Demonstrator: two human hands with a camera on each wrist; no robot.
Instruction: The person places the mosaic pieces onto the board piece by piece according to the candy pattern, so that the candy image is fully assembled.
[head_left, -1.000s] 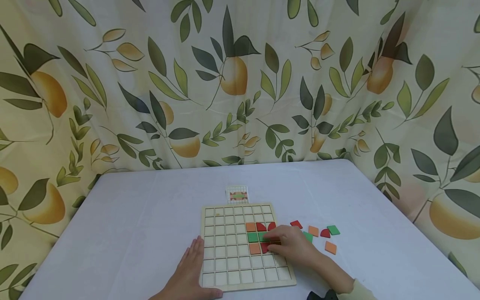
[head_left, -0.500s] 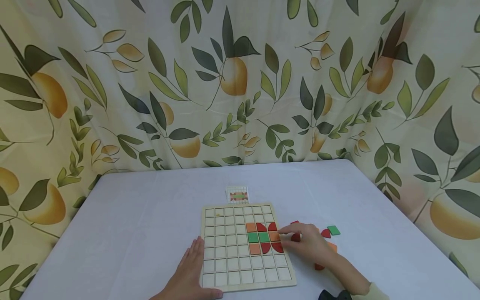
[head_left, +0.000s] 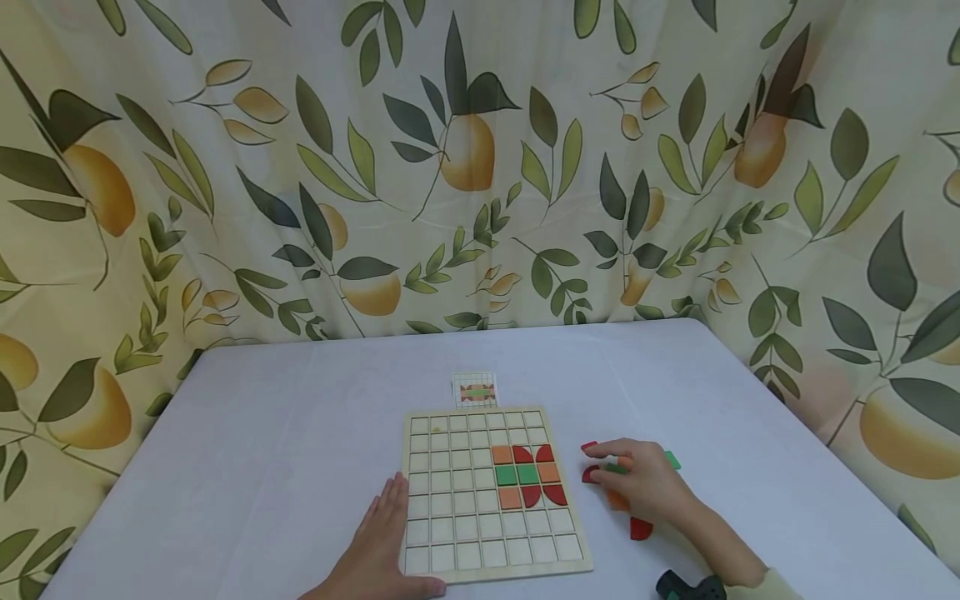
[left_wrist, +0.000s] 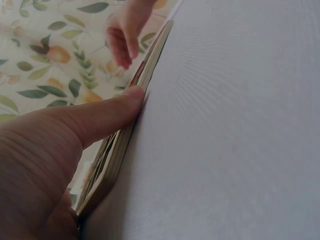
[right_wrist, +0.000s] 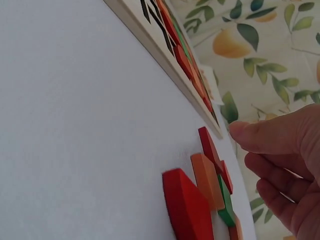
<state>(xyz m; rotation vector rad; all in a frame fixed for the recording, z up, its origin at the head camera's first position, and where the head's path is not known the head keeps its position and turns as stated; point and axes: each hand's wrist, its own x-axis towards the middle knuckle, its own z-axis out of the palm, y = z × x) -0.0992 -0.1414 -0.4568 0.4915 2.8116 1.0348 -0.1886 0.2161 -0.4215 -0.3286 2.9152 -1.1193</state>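
My left hand point(head_left: 378, 546) lies along the left edge of the wooden grid board point(head_left: 450, 533), fingers straight, thumb on its front edge. In the left wrist view, the thumb point(left_wrist: 112, 112) touches the rim of the board point(left_wrist: 117, 155). Set in the grid are orange squares point(head_left: 510, 498), green squares point(head_left: 506, 475) and red round-edged tiles point(head_left: 555, 495). My right hand point(head_left: 645, 479) hovers over loose tiles right of the board, thumb and forefinger apart, near a red tile point(head_left: 589, 474). The right wrist view shows nothing held in the right hand point(right_wrist: 280, 160).
A small pattern card point(head_left: 475, 390) lies behind the board. Loose tiles beside the right hand include a red one point(head_left: 641, 528), an orange one point(head_left: 618, 500) and a green one point(head_left: 672, 459). A black device point(head_left: 690, 586) sits by the right wrist. Patterned curtains point(head_left: 480, 167) surround the white table point(head_left: 300, 417).
My right hand has moved right, off the board's right column to the loose tiles. An orange square and red tiles it covered there now show. The left hand stays put.
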